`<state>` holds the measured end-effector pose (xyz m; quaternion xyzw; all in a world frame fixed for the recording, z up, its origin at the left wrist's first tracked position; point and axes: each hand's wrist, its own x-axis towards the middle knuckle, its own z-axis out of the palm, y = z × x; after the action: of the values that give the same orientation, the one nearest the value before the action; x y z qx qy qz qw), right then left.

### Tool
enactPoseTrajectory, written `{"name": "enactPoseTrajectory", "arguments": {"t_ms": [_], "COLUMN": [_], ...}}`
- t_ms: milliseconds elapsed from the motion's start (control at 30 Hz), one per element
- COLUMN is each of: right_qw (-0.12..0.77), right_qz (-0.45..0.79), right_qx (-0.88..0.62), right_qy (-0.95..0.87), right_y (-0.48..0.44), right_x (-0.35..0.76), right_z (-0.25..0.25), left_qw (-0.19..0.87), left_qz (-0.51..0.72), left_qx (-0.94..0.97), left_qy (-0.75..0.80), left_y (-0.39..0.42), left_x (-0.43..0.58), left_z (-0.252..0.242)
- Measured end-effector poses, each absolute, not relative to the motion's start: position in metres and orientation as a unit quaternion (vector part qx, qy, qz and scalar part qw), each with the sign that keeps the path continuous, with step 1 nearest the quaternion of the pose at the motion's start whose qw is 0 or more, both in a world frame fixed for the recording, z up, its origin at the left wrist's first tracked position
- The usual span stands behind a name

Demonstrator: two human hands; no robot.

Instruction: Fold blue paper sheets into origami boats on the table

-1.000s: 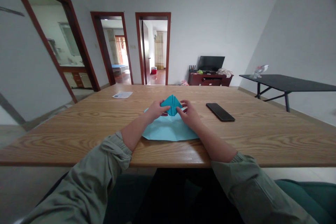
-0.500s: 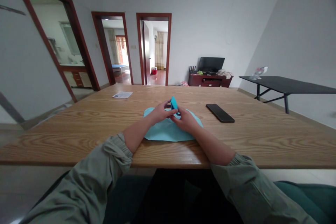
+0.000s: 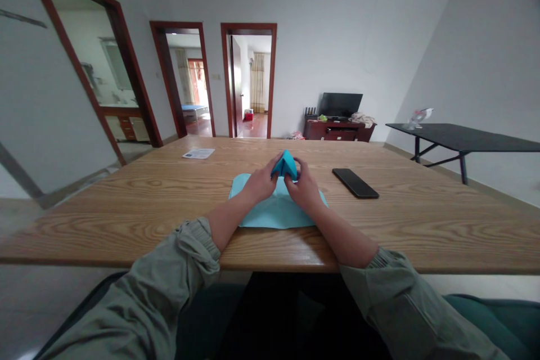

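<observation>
A small folded piece of bright blue paper is held up between my two hands, its top coming to a blunt peak. My left hand grips its left side, thumb toward me. On the opposite side, the fingers and thumb of my right hand are closed on it. Beneath both hands a light blue sheet lies flat on the table, partly covered by my wrists. The lower edge of the folded paper is hidden behind my thumbs.
The wooden table spreads out around my arms. A black phone lies to the right, and a printed white card lies at the far left. Beyond stand a black table and a low cabinet with a television.
The folded blue paper has turned and spread from a narrow shape to a wider peaked one. My hands have moved slightly apart around it, and the view has shifted a little.
</observation>
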<state>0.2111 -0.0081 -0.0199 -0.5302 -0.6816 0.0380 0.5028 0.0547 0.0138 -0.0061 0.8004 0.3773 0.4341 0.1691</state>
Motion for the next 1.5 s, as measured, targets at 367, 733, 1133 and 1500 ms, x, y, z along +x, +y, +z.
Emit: {"name": "enactPoseTrajectory", "arguments": {"t_ms": [367,733,1133,1500], "right_qw": [0.410,0.388,0.414,0.412], "right_qz": [-0.062,-0.039,0.058,0.105], "right_qx": [-0.599,-0.548,-0.494,-0.438], "right_qy": [-0.685,-0.740,-0.762,-0.792], "right_y": [-0.011,-0.007,-0.003,-0.007], "right_x": [0.207,0.219,0.222,0.220], "right_z": [-0.017,-0.020,-0.026,-0.021], "left_qw": [0.117,0.305,0.557,0.500], "left_qz": [0.448,0.474,0.469,0.461], "left_qx": [0.762,0.691,0.618,0.698], "left_qy": [0.453,0.452,0.296,0.224], "left_y": [0.011,0.035,0.024,0.030], "left_x": [0.063,0.043,0.052,0.047], "left_z": [-0.005,0.000,0.001,-0.010]}}
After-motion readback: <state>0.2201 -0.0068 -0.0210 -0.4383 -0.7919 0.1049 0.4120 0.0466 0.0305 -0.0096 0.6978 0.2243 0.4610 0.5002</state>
